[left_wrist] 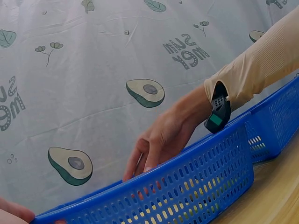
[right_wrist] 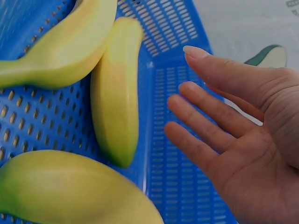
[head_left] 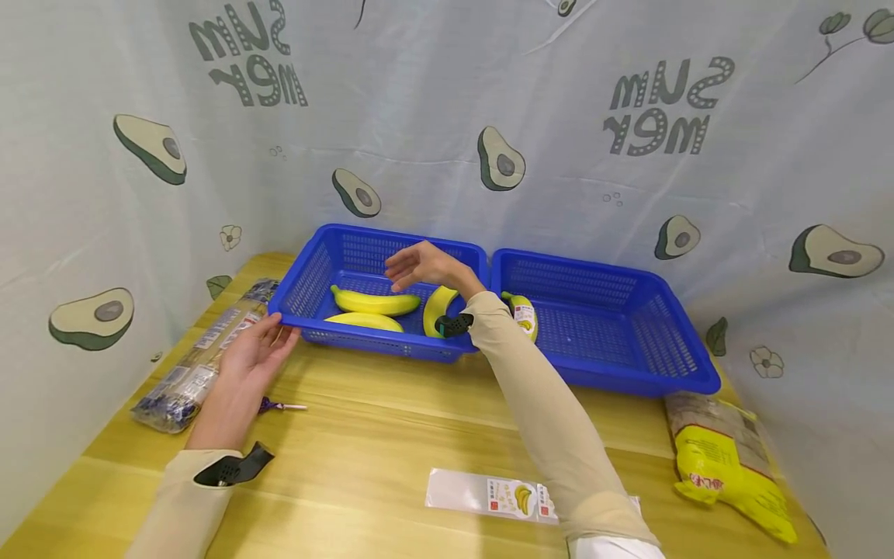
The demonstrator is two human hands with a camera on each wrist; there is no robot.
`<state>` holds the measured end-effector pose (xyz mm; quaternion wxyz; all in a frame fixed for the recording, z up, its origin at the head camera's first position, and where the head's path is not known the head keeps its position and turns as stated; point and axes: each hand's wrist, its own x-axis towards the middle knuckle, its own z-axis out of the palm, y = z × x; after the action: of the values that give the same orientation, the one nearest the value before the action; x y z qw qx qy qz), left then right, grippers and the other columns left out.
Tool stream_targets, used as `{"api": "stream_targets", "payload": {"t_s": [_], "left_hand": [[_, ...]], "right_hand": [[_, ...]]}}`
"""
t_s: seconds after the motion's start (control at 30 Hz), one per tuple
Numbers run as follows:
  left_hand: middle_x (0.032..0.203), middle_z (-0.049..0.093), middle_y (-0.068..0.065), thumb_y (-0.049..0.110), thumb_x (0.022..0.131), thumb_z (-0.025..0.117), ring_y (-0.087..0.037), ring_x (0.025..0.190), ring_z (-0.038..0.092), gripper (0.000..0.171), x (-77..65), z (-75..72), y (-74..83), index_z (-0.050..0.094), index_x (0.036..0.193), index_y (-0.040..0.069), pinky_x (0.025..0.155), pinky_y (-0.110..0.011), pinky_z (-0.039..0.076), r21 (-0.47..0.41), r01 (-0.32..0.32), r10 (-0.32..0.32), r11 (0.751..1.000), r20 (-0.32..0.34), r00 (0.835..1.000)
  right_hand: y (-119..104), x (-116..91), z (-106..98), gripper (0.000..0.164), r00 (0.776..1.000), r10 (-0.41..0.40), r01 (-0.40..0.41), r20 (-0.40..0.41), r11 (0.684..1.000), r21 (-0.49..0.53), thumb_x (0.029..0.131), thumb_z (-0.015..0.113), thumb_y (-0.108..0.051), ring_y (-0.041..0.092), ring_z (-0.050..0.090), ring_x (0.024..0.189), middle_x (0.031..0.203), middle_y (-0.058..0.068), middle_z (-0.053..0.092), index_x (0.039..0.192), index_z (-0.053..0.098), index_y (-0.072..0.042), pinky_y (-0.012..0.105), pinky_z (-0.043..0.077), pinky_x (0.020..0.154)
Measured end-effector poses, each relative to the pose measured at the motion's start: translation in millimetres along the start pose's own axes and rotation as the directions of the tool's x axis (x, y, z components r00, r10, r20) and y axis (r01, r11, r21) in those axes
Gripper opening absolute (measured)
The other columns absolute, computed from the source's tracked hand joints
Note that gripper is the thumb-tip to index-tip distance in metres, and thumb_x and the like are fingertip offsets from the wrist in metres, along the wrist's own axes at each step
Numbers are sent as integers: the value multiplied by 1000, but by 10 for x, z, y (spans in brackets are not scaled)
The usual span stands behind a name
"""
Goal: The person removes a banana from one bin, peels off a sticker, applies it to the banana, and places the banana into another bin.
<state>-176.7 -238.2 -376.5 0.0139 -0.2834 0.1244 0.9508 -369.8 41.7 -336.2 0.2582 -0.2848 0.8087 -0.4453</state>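
While the left hand (head_left: 254,353) holds the left basket (head_left: 391,343) by its rim, the right hand (head_left: 427,265), grip wide and empty, should meet bananas (head_left: 377,303) gently.

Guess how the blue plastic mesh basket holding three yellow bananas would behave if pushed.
The blue plastic mesh basket would probably slide rather than tip, being low and wide. Its perforated walls suggest a light build. The curved yellow bananas lie loose inside, so they may rock or shift.
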Motion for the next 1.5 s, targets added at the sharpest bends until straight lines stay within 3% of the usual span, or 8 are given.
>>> {"api": "stream_targets", "payload": {"t_s": [0.13,0.33,0.6,1.03,1.5], "left_hand": [[125,58,-5,-10,105,59,-14,124,56,44,-1,14,-24,54,138,19,113,-30,53,11,-10,10,1000,8,1000],[127,57,-4,-8,105,58,-13,127,53,49,-4,16,-57,50,143,22,113,-30,52,24,-17,17,1000,19,1000],[125,59,-5,-10,105,58,-12,127,54,44,-26,-17,-40,54,138,20,114,-29,52,-10,-11,12,1000,31,999],[119,61,-7,-9,105,58,-13,120,58,42,-26,-2,-50,55,136,20,110,-29,54,-4,-4,4,1000,29,1000],[114,60,-8,-9,104,60,-18,107,63,39,-23,-33,-41,59,131,19,109,-29,54,-43,32,-31,999,26,999]], "right_hand": [[66,23,-27,58,1000,17,-17,5,1000,-3,95,79,5,39,65,132,146,31,62,149,57,8,42,58,109],[171,76,-27,54,999,44,-44,2,999,-25,96,78,6,38,67,129,143,28,65,146,58,11,44,57,110],[253,182,48,52,998,62,-62,10,997,-35,94,80,6,36,68,129,140,25,69,143,62,10,40,57,110],[282,214,108,47,993,115,-111,31,990,-88,90,80,12,34,68,130,136,22,71,136,70,6,38,58,108],[252,179,123,36,994,108,-104,12,979,-176,90,82,9,32,71,123,130,20,75,125,77,4,36,61,103]]}}
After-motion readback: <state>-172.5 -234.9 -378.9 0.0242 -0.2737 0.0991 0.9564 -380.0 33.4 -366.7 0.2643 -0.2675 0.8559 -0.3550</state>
